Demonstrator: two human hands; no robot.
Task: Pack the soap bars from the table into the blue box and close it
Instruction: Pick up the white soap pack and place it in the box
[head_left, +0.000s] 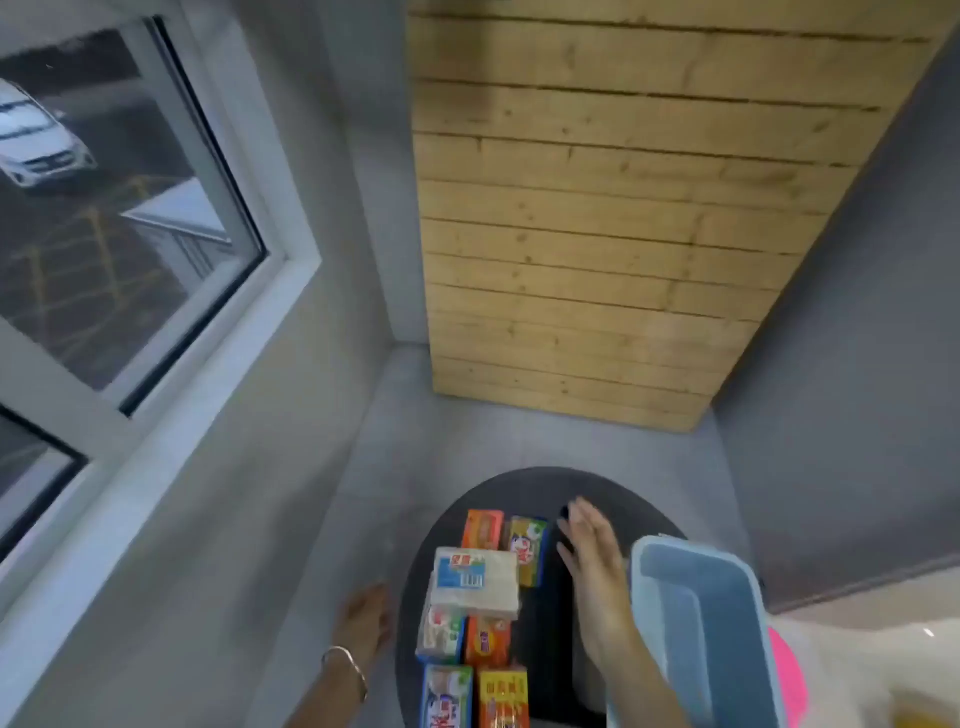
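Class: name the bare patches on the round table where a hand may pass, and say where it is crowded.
Bare: the table's far rim beyond the orange bar; the strip between the soap bars and the right hand. Crowded: the left side, bars packed together.

readable text: none | soap bars: wrapper print too blurred

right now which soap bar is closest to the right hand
The yellow bar with the blue edge in the far row: it lies just left of the right hand, while the others sit farther off.
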